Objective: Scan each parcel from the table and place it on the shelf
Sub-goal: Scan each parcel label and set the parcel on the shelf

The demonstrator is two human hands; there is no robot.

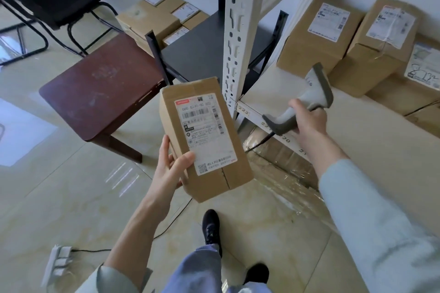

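My left hand (170,169) grips a brown cardboard parcel (212,173) from below and the side, thumb on its white shipping label, which faces up. The parcel hangs in the air above the floor, just left of the shelf's white upright. My right hand (307,120) holds a grey barcode scanner (309,100) by its handle, above the front edge of the shelf board (309,150); its head is turned away from the parcel. On the shelf lie several labelled cardboard parcels (316,38). The dark red table (100,88) stands bare to the left.
The perforated white shelf post (238,38) rises between parcel and scanner. A black low rack (204,52) and more boxes (152,16) sit behind the table, a black chair (59,0) far left. A power strip (57,266) and cable lie on the tiled floor by my feet.
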